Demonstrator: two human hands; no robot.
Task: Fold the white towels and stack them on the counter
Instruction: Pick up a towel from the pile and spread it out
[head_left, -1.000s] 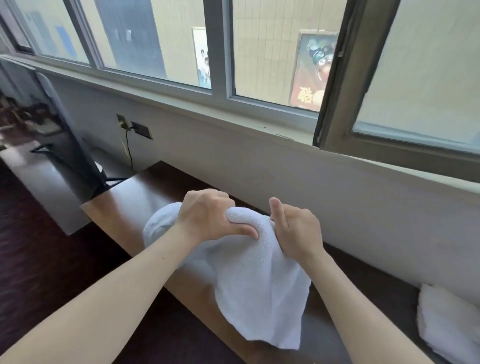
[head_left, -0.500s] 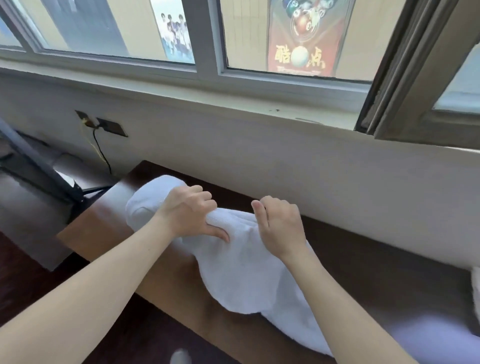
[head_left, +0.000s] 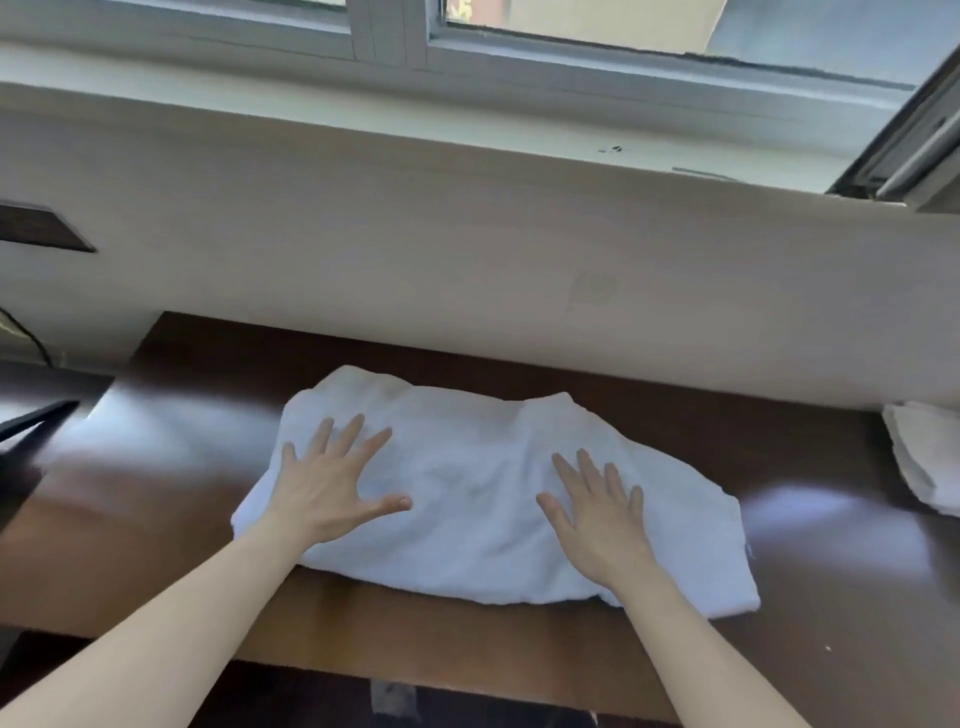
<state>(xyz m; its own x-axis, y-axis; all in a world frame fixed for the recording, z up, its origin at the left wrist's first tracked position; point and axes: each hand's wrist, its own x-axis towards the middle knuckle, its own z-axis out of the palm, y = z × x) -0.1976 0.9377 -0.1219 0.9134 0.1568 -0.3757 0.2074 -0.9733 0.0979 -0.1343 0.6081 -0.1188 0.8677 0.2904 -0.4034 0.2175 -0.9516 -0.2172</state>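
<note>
A white towel (head_left: 483, 499) lies spread on the dark wooden counter (head_left: 156, 467) below the window sill (head_left: 467, 130). My left hand (head_left: 324, 488) and right hand (head_left: 597, 514) press flat on it, fingers splayed, gripping nothing.

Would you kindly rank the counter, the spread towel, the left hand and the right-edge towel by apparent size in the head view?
1. counter
2. spread towel
3. left hand and right-edge towel: these look similar, and the frame cuts that towel off, so I leave them unranked.
</note>
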